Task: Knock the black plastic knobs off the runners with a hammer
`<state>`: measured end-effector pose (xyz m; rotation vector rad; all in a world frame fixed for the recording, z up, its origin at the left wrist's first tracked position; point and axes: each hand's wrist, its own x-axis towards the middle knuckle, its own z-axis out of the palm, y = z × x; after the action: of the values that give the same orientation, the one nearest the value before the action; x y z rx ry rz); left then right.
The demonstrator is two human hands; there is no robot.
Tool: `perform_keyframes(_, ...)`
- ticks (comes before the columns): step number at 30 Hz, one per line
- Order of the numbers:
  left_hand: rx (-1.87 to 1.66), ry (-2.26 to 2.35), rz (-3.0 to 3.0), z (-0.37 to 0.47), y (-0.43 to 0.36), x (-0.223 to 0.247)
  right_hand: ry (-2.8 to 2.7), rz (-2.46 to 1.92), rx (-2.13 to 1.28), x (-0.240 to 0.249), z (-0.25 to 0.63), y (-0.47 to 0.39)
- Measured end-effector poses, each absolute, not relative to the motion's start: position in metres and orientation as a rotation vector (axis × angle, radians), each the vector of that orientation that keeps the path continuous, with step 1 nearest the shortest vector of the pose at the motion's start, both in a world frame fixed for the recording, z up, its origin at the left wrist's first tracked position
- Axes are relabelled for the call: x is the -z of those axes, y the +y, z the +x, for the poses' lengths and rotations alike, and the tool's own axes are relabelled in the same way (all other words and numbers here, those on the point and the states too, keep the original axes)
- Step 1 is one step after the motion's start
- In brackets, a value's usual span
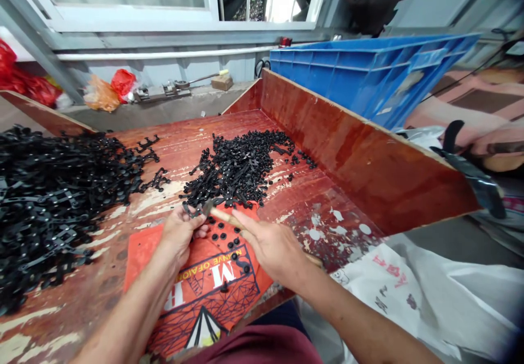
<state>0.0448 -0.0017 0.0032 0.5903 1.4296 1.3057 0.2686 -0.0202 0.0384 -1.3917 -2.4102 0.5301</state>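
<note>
Hammer (224, 216) clamped in your right hand (272, 244), handle partly hidden; your left hand (184, 233) pinches black plastic part (190, 210) near red-orange cloth's (143, 252) far edge, part's outline hard to make out.

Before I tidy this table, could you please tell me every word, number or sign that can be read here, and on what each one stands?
"M", a large white letter on the orange-red cloth; the large letters beside it are partly covered or unclear.
"OF", in a yellow line on the same cloth; its other words are not certain.
White sack: red characters and black marks, too blurred to read.
</note>
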Motion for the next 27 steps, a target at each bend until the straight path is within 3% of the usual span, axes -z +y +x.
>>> perform_keyframes(27,-1.259,1.416,0.511,0.041,-0.001,-0.002,-2.481,-1.437,-0.442,-0.045,0.267,-0.015)
